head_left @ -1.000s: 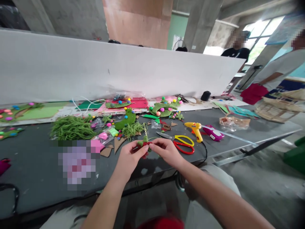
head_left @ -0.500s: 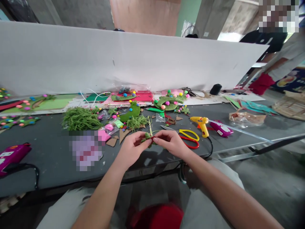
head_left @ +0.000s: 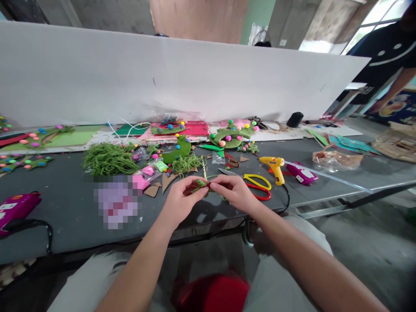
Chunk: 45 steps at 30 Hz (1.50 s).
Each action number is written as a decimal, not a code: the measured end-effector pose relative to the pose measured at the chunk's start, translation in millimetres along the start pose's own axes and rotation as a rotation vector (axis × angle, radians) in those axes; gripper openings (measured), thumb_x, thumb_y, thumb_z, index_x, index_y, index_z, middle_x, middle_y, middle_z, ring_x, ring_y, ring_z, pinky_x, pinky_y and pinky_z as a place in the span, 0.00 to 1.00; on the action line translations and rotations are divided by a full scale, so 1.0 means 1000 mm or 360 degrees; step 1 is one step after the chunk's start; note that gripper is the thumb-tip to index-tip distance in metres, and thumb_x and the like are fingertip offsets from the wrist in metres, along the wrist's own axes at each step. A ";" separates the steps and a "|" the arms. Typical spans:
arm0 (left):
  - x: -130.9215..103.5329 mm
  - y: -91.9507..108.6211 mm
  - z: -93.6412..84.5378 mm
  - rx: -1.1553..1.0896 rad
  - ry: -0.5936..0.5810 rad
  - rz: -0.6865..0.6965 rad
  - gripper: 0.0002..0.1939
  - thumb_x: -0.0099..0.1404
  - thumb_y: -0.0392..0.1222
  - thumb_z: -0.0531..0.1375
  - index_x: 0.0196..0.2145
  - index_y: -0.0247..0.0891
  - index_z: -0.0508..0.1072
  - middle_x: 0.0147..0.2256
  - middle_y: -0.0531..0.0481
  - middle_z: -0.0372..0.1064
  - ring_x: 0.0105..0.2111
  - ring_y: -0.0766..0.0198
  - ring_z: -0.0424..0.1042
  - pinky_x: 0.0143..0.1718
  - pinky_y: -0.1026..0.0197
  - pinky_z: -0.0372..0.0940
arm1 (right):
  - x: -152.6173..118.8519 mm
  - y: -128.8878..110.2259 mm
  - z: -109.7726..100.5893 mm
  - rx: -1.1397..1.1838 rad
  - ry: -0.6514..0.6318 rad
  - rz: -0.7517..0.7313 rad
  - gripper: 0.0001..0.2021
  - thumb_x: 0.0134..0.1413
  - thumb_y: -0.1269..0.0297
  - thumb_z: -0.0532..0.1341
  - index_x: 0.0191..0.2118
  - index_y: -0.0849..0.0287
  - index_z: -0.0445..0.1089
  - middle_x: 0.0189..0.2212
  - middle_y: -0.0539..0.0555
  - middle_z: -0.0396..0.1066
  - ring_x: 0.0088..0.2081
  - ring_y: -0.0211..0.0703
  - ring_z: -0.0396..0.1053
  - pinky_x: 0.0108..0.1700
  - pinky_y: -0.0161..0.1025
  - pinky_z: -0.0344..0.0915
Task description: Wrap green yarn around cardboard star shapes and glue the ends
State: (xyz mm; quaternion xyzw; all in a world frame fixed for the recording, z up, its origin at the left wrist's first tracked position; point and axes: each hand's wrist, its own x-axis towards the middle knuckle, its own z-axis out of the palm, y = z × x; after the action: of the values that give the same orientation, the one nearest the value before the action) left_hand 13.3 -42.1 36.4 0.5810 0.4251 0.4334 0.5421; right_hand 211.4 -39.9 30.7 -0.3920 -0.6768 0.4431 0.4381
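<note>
My left hand [head_left: 182, 197] and my right hand [head_left: 234, 191] meet over the table's front edge, fingertips nearly touching. Between them is a small piece wound with green yarn [head_left: 200, 184], with a bit of red at the fingertips; its full shape is hidden. My left fingers pinch the yarn-wrapped piece, and my right thumb and fingers close on its other side. Just beyond the hands lies loose green yarn [head_left: 186, 164]. Scissors [head_left: 258, 182] with yellow and red handles rest beside my right hand. Past them stands a yellow glue gun [head_left: 276, 170].
A thick bundle of green yarn [head_left: 110, 159] lies left of centre. Green felt shapes with pompoms [head_left: 229, 138] fill the back. Purple devices [head_left: 301, 174] sit right and far left. A white board [head_left: 195, 82] borders the table [head_left: 74, 234]. A person in dark clothing [head_left: 386, 56] stands beyond.
My hands keep hold of the yarn-wrapped piece in nearly the same place, with slight finger shifts. The view has tilted a little. The person in dark clothing at right now shows more fully.
</note>
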 end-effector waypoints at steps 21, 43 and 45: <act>0.003 -0.011 0.004 0.0656 0.0193 0.0214 0.05 0.61 0.39 0.63 0.35 0.38 0.79 0.35 0.46 0.75 0.36 0.57 0.72 0.38 0.58 0.64 | -0.008 0.005 -0.003 -0.1101 -0.0265 -0.0322 0.11 0.66 0.66 0.57 0.45 0.57 0.77 0.41 0.58 0.73 0.38 0.44 0.69 0.37 0.38 0.60; -0.001 -0.004 0.007 0.0555 -0.0225 0.0106 0.04 0.62 0.40 0.64 0.33 0.39 0.79 0.32 0.49 0.76 0.34 0.58 0.72 0.38 0.58 0.64 | 0.015 0.011 -0.019 0.0193 -0.0433 0.0548 0.21 0.48 0.46 0.72 0.31 0.61 0.73 0.22 0.45 0.65 0.22 0.31 0.56 0.24 0.32 0.51; 0.000 -0.004 0.006 0.0475 -0.0208 0.0112 0.05 0.62 0.41 0.64 0.35 0.38 0.79 0.33 0.49 0.77 0.35 0.58 0.73 0.40 0.58 0.65 | 0.016 0.012 -0.016 0.0311 -0.0383 0.0577 0.22 0.48 0.45 0.72 0.30 0.61 0.70 0.21 0.44 0.62 0.22 0.30 0.54 0.24 0.32 0.49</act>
State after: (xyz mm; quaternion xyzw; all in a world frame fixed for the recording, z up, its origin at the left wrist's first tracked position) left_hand 19.2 -44.0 32.4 0.6966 0.4280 0.3455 0.4606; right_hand 223.4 -17.9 26.7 -0.4074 -0.5966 0.6214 0.3034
